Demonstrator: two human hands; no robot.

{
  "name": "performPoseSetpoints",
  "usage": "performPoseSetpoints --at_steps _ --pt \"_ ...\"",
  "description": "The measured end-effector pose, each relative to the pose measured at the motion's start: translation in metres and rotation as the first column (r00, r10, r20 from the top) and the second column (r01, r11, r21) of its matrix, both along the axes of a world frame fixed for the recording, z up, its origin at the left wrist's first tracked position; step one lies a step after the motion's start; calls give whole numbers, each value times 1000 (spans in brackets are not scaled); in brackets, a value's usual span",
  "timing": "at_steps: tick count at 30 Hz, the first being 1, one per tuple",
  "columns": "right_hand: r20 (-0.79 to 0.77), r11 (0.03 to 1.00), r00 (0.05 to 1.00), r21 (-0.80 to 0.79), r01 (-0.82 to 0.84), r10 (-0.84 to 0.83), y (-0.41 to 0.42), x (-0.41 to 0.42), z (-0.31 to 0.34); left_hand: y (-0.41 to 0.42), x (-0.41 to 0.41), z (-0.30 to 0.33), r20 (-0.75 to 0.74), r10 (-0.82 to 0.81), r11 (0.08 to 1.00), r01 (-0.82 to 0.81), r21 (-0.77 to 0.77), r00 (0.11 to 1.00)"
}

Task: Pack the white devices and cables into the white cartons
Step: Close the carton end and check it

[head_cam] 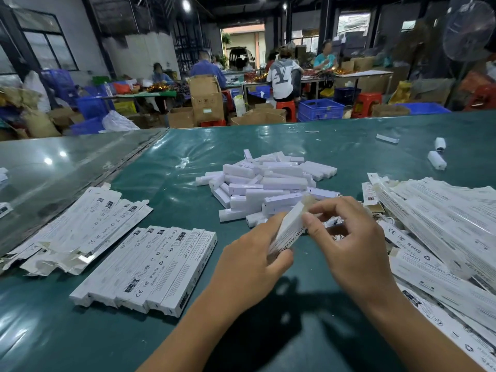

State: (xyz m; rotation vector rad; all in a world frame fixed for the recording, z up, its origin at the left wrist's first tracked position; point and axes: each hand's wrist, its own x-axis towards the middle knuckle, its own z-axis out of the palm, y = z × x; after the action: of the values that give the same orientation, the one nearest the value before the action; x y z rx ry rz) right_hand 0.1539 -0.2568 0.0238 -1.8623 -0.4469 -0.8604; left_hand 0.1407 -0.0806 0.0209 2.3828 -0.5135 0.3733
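Above table (pixel 166 200), both hands (pixel 295 253) around carton (pixel 291 226)

The row of closed white cartons (pixel 150 267) lying at about 8 o'clock on the desk (pixel 349 146) carries black print: "CE", "FC", "RoHS" and "Made in China" can be read on their upper faces, and a side panel shows "SMART SENSOR LAMP", partly legible. The flat unfolded cartons (pixel 77 226) at 9 o'clock show "CE" and "RoHS" as well. In the carton pile (pixel 440 237) at 3 o'clock, one face reads "CE FC RoHS", with "Made in Ch..." beneath it. The smaller print stays too fine to read.
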Motion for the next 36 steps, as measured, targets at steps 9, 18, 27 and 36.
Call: performPoseSetpoints --at_steps 9,18,27,36 --pt "-34 987 986 -3 -161 161 -12 1 5 4 7 -8 -65 5 986 -16 -167 998" --pt "-184 978 962 97 -187 203 -7 5 0 6 5 -7 63 53 998 -51 -35 997" --pt "-218 958 950 228 -173 223 -6 6 0 3 4 -8 78 18 1000 -16 -23 997" --pt "-226 856 926 491 -159 302 5 6 -10 -1 1 -8 113 3 999 3 -53 994"
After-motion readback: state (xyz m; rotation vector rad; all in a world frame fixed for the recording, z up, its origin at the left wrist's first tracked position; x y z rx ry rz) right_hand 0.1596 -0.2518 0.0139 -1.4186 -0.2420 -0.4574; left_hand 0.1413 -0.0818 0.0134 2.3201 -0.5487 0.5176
